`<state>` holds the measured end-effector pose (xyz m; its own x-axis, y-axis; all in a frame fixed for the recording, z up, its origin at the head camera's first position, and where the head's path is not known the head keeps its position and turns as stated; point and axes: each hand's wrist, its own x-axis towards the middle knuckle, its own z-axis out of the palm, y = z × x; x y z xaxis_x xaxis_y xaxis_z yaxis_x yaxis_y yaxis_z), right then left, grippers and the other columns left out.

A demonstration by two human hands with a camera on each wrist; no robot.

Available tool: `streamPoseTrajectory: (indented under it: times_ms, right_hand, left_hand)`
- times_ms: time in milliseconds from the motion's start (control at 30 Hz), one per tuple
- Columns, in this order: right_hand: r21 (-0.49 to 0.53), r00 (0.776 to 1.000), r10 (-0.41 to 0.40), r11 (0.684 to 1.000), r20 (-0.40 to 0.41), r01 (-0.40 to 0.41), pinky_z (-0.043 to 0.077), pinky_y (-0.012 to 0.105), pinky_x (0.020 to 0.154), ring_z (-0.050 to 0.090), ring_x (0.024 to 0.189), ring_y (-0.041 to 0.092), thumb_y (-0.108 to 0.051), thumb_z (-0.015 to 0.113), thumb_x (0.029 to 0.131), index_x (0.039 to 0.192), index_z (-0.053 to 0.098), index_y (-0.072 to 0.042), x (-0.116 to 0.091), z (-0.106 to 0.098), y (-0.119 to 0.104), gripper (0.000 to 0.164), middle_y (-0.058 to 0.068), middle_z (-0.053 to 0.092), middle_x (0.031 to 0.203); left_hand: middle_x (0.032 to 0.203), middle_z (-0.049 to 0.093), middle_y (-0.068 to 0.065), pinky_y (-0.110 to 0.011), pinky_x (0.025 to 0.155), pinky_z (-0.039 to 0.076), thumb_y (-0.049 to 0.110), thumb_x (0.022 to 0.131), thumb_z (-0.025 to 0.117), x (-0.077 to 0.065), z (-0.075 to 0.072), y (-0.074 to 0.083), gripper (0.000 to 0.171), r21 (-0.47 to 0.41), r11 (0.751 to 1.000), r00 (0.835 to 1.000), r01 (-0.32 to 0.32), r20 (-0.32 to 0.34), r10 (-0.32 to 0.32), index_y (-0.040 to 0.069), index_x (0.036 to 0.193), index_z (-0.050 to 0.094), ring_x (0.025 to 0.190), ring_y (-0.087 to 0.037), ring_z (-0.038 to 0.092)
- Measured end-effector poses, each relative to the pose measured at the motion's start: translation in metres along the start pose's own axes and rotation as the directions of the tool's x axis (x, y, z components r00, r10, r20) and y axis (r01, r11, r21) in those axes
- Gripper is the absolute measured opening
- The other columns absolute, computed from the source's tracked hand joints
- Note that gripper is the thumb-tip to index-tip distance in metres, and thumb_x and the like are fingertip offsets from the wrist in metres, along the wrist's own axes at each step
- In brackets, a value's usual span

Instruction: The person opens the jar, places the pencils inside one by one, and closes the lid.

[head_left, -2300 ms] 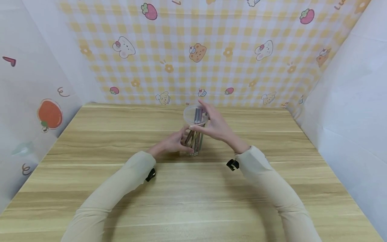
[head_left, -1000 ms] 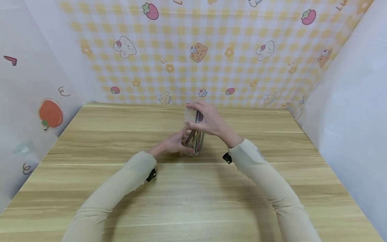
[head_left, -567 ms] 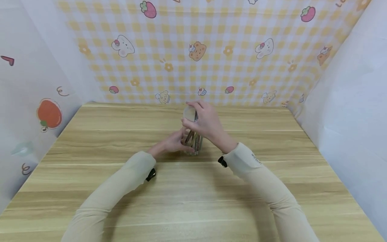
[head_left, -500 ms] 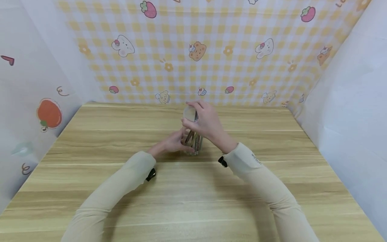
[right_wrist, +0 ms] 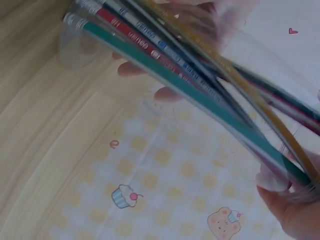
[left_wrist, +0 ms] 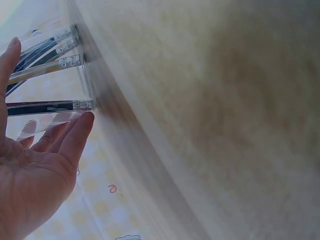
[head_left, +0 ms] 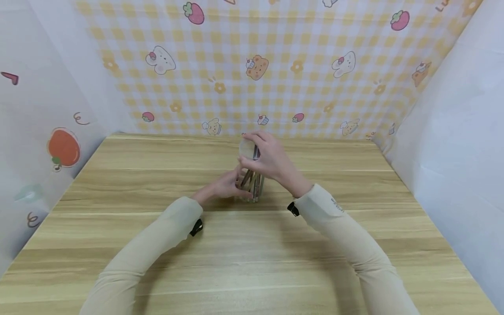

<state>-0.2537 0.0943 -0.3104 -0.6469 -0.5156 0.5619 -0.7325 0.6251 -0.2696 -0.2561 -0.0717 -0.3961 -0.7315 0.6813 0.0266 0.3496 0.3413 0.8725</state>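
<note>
A clear plastic cup (head_left: 246,149) stands upright on the table near its back edge. Inside it lean several pencils (right_wrist: 215,105), green, red, dark and yellow, their eraser ends down at the base. My left hand (head_left: 226,185) grips the cup low on its left side, thumb toward the front; in the left wrist view the pencil ends (left_wrist: 75,61) show beside its fingers. From the right, my right hand (head_left: 271,158) holds the cup's top, thumb in front and fingers arched over the rim. That hand covers part of the pencils' upper ends in the head view.
The wooden table (head_left: 244,262) reaches forward to a yellow checked cloth backdrop (head_left: 236,70) just behind the cup. White sheets hang at the left (head_left: 31,131) and right (head_left: 456,144) sides.
My right hand has moved from the rim's right side to arch over the cup's top, then shifted slightly left and back. My left hand has kept its place on the cup.
</note>
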Motion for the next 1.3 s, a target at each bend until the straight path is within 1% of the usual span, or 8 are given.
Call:
streamPoseTrajectory:
  times_ms: [67,133,333,500,700,900,1133,1300]
  right_hand:
    - [-0.028,0.999,0.027,0.999,-0.025,-0.028,0.041,0.033,0.082,0.049,0.101,0.023,-0.035,0.061,0.076,0.115,0.056,-0.004,0.000,0.000,-0.004,0.050,0.008,0.055,0.110]
    - [-0.059,0.997,0.054,0.997,-0.054,-0.057,0.043,0.033,0.079,0.050,0.098,0.023,-0.035,0.061,0.075,0.113,0.057,-0.004,-0.001,0.001,-0.008,0.049,0.008,0.056,0.108]
    - [-0.141,0.987,0.115,0.981,-0.114,-0.130,0.045,0.035,0.075,0.051,0.093,0.027,-0.036,0.059,0.074,0.108,0.059,-0.003,-0.001,0.004,-0.016,0.048,0.009,0.057,0.106]
    - [-0.153,0.986,0.123,0.978,-0.116,-0.141,0.045,0.036,0.073,0.052,0.091,0.027,-0.036,0.059,0.074,0.107,0.059,-0.002,-0.001,0.005,-0.017,0.048,0.010,0.057,0.106]
    - [-0.129,0.987,0.126,0.982,-0.094,-0.138,0.046,0.035,0.073,0.051,0.095,0.028,-0.037,0.060,0.075,0.108,0.059,-0.001,0.000,0.002,-0.016,0.049,0.012,0.057,0.106]
    - [-0.103,0.990,0.102,0.988,-0.099,-0.112,0.046,0.033,0.071,0.053,0.091,0.025,-0.038,0.060,0.075,0.107,0.059,-0.001,0.001,0.001,-0.012,0.050,0.011,0.058,0.103]
    - [-0.094,0.991,0.097,0.990,-0.094,-0.106,0.045,0.034,0.074,0.053,0.092,0.025,-0.041,0.061,0.075,0.108,0.059,-0.001,0.000,0.002,-0.012,0.052,0.010,0.059,0.104]
    - [0.016,0.991,0.131,0.991,-0.012,-0.131,0.042,0.035,0.082,0.049,0.102,0.024,-0.041,0.062,0.077,0.117,0.053,-0.002,-0.004,-0.001,-0.006,0.057,0.011,0.053,0.116]
  left_hand:
    - [0.125,0.044,-0.017,-0.044,0.090,0.037,0.017,0.074,0.072,0.003,0.001,-0.008,0.106,-0.001,1.000,1.000,0.008,-0.008,-0.008,0.031,0.139,-0.011,0.109,-0.029,0.045]
    - [0.126,0.044,-0.014,-0.043,0.090,0.037,0.019,0.074,0.073,0.004,0.000,-0.010,0.104,-0.001,1.000,1.000,0.018,-0.012,-0.018,0.031,0.140,-0.007,0.110,-0.027,0.044]
    - [0.132,0.037,-0.010,-0.043,0.092,0.035,0.022,0.074,0.072,0.001,-0.001,-0.003,0.098,0.003,0.999,0.998,0.054,-0.015,-0.054,0.030,0.140,0.000,0.115,-0.027,0.040]
    - [0.133,0.036,-0.009,-0.042,0.091,0.036,0.022,0.073,0.073,0.002,0.000,-0.006,0.100,0.013,0.998,0.998,0.067,-0.023,-0.066,0.033,0.140,-0.001,0.115,-0.026,0.040]
    - [0.132,0.036,-0.009,-0.040,0.090,0.038,0.023,0.073,0.073,0.004,0.000,-0.006,0.102,0.028,0.996,0.996,0.082,-0.029,-0.081,0.037,0.139,-0.004,0.114,-0.025,0.040]
    - [0.132,0.036,-0.014,-0.045,0.090,0.036,0.023,0.073,0.073,0.005,0.000,-0.006,0.104,0.041,0.998,0.998,0.045,-0.037,-0.043,0.035,0.139,-0.006,0.115,-0.030,0.039]
    - [0.131,0.037,-0.014,-0.044,0.090,0.037,0.024,0.072,0.073,0.006,0.000,-0.009,0.104,0.071,0.997,0.998,0.041,-0.044,-0.038,0.037,0.139,-0.005,0.114,-0.029,0.040]
    - [0.130,0.039,-0.012,-0.041,0.089,0.039,0.025,0.071,0.074,0.006,0.001,-0.010,0.099,0.085,0.995,0.997,0.061,-0.048,-0.057,0.032,0.140,0.003,0.113,-0.026,0.042]
